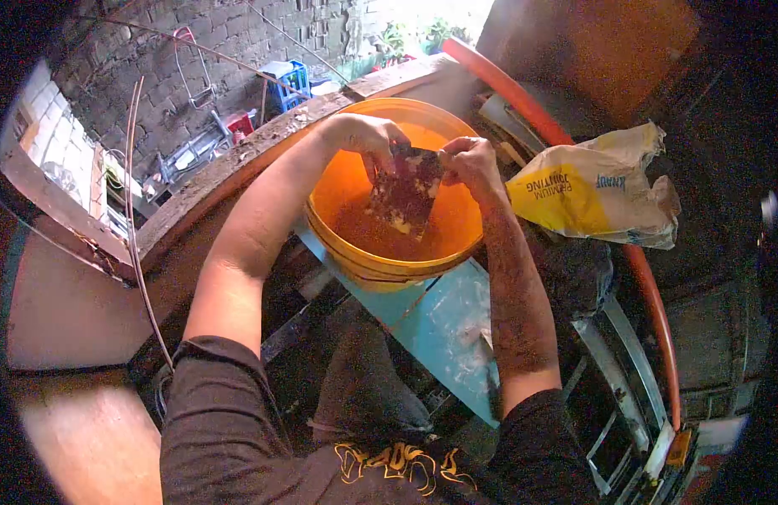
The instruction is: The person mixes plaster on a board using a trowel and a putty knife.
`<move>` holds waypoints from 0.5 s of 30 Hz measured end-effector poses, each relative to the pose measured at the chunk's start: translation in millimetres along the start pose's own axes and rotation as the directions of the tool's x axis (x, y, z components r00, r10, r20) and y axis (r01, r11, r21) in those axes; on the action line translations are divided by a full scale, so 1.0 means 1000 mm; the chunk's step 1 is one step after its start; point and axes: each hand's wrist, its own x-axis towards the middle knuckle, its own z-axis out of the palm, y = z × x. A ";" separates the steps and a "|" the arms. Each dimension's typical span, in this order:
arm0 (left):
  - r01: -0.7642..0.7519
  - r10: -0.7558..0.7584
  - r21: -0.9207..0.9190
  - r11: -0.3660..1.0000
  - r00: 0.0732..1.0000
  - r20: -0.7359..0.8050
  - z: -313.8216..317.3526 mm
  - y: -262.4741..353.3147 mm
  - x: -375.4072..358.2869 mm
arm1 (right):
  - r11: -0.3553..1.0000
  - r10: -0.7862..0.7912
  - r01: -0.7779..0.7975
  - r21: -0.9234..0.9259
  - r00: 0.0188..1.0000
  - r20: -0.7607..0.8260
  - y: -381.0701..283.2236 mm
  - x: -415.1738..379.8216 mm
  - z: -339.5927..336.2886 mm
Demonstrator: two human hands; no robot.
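An orange bucket stands in front of me, its mouth open upward. Inside its mouth I hold a dark, flat, roughly rectangular piece with pale blotches, tilted downward; its exact kind I cannot make out. My left hand reaches over the left rim, its fingers closed on the piece's upper left edge. At the upper right corner, my right hand pinches the same piece. The bottom of the bucket is hard to see behind it.
A light-blue board lies beneath the bucket. To the right are a crumpled yellow-and-white Knauf jointing bag and a long orange pipe. Beyond a wooden ledge, a blue crate stands lower down near a block wall.
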 end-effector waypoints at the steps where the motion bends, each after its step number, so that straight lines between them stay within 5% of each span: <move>1: 0.006 -0.005 -0.005 1.000 1.000 0.029 0.002 0.000 0.000 | 0.999 0.003 -0.004 -0.049 1.000 -0.004 0.001 0.000 0.001; 4: 0.017 -0.018 0.038 0.999 1.000 0.026 0.001 0.001 0.001 | 0.992 0.059 -0.063 -0.106 0.997 -0.047 -0.005 0.002 0.004; 7: 0.067 -0.068 0.099 0.993 0.998 0.010 0.004 -0.002 0.003 | 0.985 -0.077 0.088 -0.146 0.994 0.081 0.007 0.009 0.005; 10: -0.095 0.103 0.302 0.949 0.995 -0.011 0.015 -0.003 0.017 | 0.956 -0.267 0.285 -0.075 0.946 0.185 0.021 0.014 0.017; 13: 0.039 0.033 0.441 0.897 0.987 -0.154 0.011 -0.009 0.034 | 0.939 -0.272 0.291 -0.182 0.954 0.123 0.027 0.017 0.015; 15: 0.101 0.060 0.566 0.818 0.964 -0.258 0.002 -0.033 0.046 | 0.821 -0.412 0.339 -0.460 0.909 -0.065 0.025 0.016 0.015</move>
